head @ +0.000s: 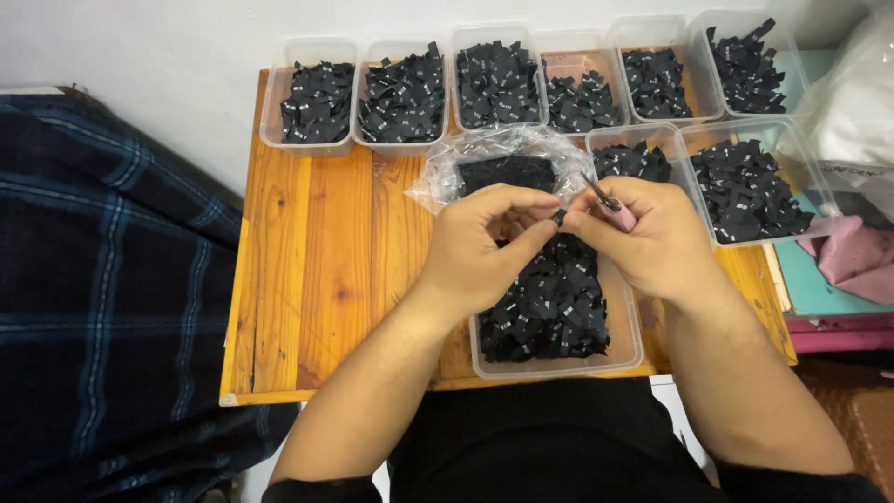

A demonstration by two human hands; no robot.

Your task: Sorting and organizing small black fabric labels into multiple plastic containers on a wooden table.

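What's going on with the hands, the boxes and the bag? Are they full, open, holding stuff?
Left hand: pinching a small black label at the fingertips.
Right hand: gripping small pink-handled snips, touching the same label.
Near tub: open, no lid, heaped with black labels.
Back row of tubs: open, each partly filled with black labels.
Plastic bag: open, crumpled, black labels inside.
Wooden table: bears the tubs.

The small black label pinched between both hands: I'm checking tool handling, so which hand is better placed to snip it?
Right hand, probably: it holds the small pink-handled snips at the label, while the left hand only pinches it.
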